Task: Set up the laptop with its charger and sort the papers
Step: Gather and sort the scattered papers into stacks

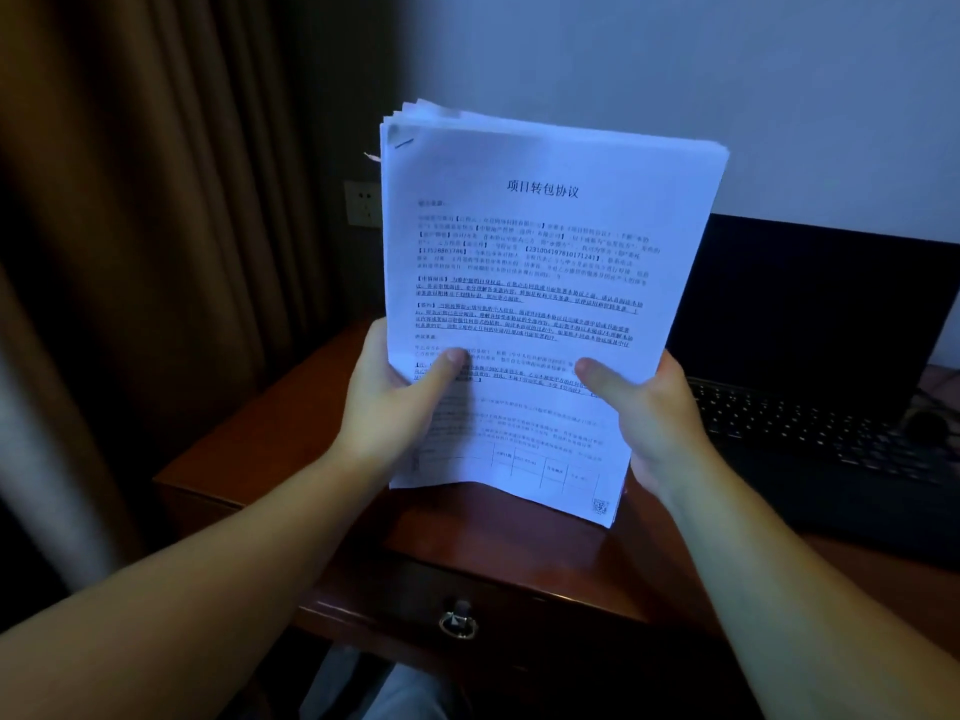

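Observation:
A thick stack of white printed papers (540,262) stands upright in the middle of the view, its bottom edge just above the wooden desk (270,433). My left hand (395,402) grips the stack's lower left side, thumb across the front page. My right hand (649,407) grips the lower right side the same way. An open black laptop (810,324) sits on the desk to the right, screen dark, keyboard partly hidden behind my right hand. No charger is visible.
A wall socket (362,204) is mounted behind the papers' left edge. Brown curtains (156,226) hang at the left. The desk drawer below has a metal ring pull (457,623). A dark small object (930,423) lies near the laptop's right side.

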`<state>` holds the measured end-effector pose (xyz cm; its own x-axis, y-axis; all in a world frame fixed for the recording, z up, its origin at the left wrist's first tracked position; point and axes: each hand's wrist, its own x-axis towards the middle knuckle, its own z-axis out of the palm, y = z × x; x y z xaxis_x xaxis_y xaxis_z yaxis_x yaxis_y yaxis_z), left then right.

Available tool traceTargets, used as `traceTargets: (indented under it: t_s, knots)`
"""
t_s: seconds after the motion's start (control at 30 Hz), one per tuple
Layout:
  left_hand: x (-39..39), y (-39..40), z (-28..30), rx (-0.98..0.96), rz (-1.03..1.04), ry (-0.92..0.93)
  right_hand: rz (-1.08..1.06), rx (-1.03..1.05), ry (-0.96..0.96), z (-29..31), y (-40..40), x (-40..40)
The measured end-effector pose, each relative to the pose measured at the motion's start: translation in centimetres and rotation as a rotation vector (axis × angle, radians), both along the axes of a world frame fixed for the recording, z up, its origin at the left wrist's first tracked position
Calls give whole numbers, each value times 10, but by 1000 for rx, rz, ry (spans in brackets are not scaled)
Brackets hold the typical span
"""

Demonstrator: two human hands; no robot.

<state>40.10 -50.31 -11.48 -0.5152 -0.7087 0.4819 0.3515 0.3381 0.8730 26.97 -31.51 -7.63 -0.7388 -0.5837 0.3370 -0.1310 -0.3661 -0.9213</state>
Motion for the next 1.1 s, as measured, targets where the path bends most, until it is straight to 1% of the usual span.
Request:
traceTargets:
  t_s: [0.1, 0.23, 0.37, 0.57, 0.73, 0.9, 1.1]
  knots:
    - [3, 2, 3, -32, 6, 1, 32, -4, 36, -1, 1, 0]
    - [3, 11, 5, -61, 42, 71, 21, -8, 44, 7, 2, 0]
    - [0, 8, 14, -73, 10, 128, 9, -19, 69, 19, 3, -4]
    - [4, 7, -11, -84, 39, 1, -26, 15, 34, -10, 3, -3]
    - [3, 6, -12, -85, 12, 11, -20, -2, 35, -11, 3, -3]
    - [-1, 8, -2, -59, 16, 69, -2, -26, 32, 3, 2, -4]
    - [1, 6, -9, -102, 13, -6, -26, -6, 24, -10, 0, -6]
